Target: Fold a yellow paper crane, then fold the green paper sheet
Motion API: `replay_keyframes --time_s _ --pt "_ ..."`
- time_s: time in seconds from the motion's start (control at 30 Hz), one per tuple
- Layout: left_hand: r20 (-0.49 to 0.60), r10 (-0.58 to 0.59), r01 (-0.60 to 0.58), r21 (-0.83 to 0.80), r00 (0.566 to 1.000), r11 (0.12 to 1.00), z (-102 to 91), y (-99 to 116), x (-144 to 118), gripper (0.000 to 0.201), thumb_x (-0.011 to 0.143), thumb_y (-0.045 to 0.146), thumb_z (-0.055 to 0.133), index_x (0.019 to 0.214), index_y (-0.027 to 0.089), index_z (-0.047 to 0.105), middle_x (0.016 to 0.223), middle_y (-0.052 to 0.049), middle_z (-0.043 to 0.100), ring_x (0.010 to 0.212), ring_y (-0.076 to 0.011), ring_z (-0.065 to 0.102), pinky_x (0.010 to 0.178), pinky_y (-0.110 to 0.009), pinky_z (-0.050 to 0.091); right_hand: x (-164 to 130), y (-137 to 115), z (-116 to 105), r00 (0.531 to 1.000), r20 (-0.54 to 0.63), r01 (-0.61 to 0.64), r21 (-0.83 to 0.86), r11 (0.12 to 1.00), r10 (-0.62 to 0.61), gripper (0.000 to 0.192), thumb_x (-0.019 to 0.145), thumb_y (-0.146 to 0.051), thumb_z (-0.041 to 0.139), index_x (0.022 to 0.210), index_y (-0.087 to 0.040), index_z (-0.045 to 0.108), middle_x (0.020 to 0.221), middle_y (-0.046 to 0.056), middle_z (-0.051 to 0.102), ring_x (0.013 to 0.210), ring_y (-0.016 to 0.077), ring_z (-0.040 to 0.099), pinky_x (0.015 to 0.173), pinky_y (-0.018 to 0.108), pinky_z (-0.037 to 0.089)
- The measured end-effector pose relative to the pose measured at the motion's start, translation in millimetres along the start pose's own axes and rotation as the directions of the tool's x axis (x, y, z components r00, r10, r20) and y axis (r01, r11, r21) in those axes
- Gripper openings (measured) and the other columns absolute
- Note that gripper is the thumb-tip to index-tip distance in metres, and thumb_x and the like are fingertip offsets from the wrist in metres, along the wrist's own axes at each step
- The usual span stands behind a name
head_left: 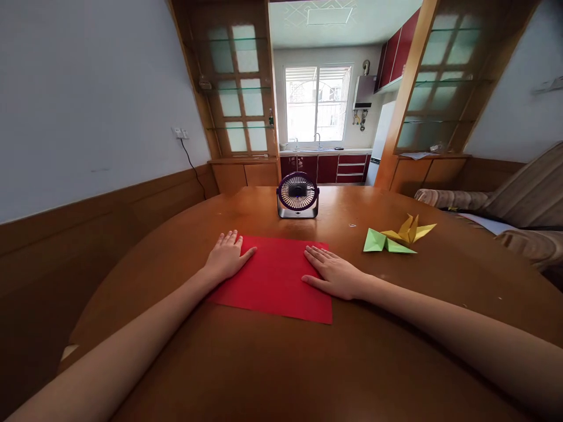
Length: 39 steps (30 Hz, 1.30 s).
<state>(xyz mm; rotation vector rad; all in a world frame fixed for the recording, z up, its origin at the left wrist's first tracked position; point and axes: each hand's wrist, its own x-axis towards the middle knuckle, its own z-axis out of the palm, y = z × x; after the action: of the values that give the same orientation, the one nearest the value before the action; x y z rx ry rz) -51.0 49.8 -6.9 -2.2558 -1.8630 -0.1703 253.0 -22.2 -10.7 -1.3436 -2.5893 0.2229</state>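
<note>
A sheet of red paper [275, 281] lies flat and unfolded on the wooden table in front of me. My left hand [226, 256] rests palm down on its left edge, with the thumb stretched toward the middle of the sheet. On the right edge my right hand [332, 271] lies flat too, fingers extended and slightly apart. Neither hand grips anything. Parts of both side edges of the paper are hidden under the hands.
A small dark desk fan [298, 192] stands behind the paper. To the right are a folded green paper piece [386, 242] and a yellow origami crane [410, 230], touching or overlapping. The rounded wooden table [272, 369] extends around them. A striped seat [523, 199] stands at far right.
</note>
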Motion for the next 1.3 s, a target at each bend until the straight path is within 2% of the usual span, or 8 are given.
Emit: replay_keyframes --time_s 0.13,0.23,0.37,0.57,0.67,0.83,1.1,1.3 --pt "-0.227 0.211 -0.206 0.045 0.951 0.977 -8.5 26 -14 0.054 0.094 0.045 0.038 0.127 0.006 0.059 0.144 -0.02 0.044 0.137 -0.0319 0.037 0.117 -0.047 0.018 -5 1 -3 0.998 -0.064 0.006 -0.056 0.998 -0.01 0.083 0.091 -0.067 0.034 0.145 -0.004 0.035 0.151 0.021 0.032 0.141 0.0329 0.03 0.115 0.046 0.026" --pt "-0.18 0.29 -0.306 -0.066 0.94 0.95 -11.4 54 -29 0.05 0.094 0.045 0.041 0.125 0.011 0.061 0.14 -0.017 0.05 0.129 -0.0311 0.047 0.111 -0.046 0.033 -7 -1 -3 0.988 -0.146 0.041 -0.114 0.993 -0.058 0.075 0.091 -0.063 0.04 0.139 -0.005 0.045 0.143 0.022 0.045 0.132 0.0347 0.042 0.108 0.048 0.034" --pt "-0.138 0.431 -0.451 -0.188 0.892 0.873 -12.8 77 -42 0.054 0.096 0.047 0.038 0.133 0.011 0.053 0.14 -0.014 0.051 0.129 -0.0261 0.048 0.109 -0.041 0.037 -8 2 -7 0.962 -0.235 0.101 -0.171 0.98 -0.14 0.053 0.093 -0.052 0.045 0.121 -0.01 0.061 0.117 0.019 0.063 0.111 0.0313 0.057 0.095 0.047 0.044" --pt "-0.118 0.506 -0.519 -0.204 0.854 0.83 -16.6 66 -36 0.049 0.098 0.047 0.036 0.135 0.02 0.052 0.144 -0.01 0.047 0.132 -0.0256 0.045 0.108 -0.042 0.037 -11 29 -16 0.928 -0.239 0.271 -0.097 0.958 -0.287 0.028 0.097 -0.033 0.046 0.11 -0.018 0.065 0.108 0.012 0.064 0.101 0.0228 0.06 0.093 0.042 0.046" --pt "-0.167 0.535 -0.558 -0.146 0.828 0.817 -15.2 55 -29 0.044 0.098 0.044 0.038 0.13 0.021 0.057 0.138 -0.01 0.053 0.128 -0.0259 0.049 0.106 -0.043 0.039 -12 37 -17 0.919 -0.245 0.309 -0.037 0.95 -0.308 0.028 0.096 -0.031 0.047 0.115 -0.018 0.063 0.12 0.013 0.062 0.111 0.0234 0.058 0.098 0.042 0.045" --pt "-0.284 0.547 -0.578 -0.031 0.788 0.816 -14.3 44 -20 0.036 0.099 0.032 0.036 0.112 0.018 0.067 0.118 -0.011 0.064 0.108 -0.0247 0.06 0.092 -0.041 0.048 -12 36 -17 0.908 -0.235 0.351 -0.029 0.936 -0.348 0.027 0.097 -0.03 0.045 0.113 -0.018 0.063 0.112 0.011 0.066 0.105 0.0222 0.061 0.095 0.043 0.046" --pt "-0.233 0.568 -0.606 -0.147 0.79 0.782 -22.7 64 -36 0.038 0.097 0.037 0.039 0.12 0.021 0.064 0.12 -0.01 0.064 0.109 -0.0242 0.059 0.094 -0.04 0.047 -12 34 -17 0.916 -0.255 0.312 -0.029 0.95 -0.309 0.027 0.097 -0.028 0.043 0.105 -0.018 0.067 0.107 0.011 0.067 0.1 0.0224 0.061 0.09 0.042 0.048" --pt "-0.161 0.566 -0.587 -0.292 0.808 0.755 -21.9 61 -36 0.042 0.097 0.044 0.038 0.128 0.023 0.059 0.133 -0.008 0.057 0.122 -0.0252 0.053 0.103 -0.042 0.042 -11 39 -18 0.915 -0.308 0.318 0.149 0.936 -0.262 0.026 0.094 -0.032 0.049 0.101 -0.018 0.069 0.098 0.01 0.068 0.091 0.0208 0.062 0.086 0.039 0.049"
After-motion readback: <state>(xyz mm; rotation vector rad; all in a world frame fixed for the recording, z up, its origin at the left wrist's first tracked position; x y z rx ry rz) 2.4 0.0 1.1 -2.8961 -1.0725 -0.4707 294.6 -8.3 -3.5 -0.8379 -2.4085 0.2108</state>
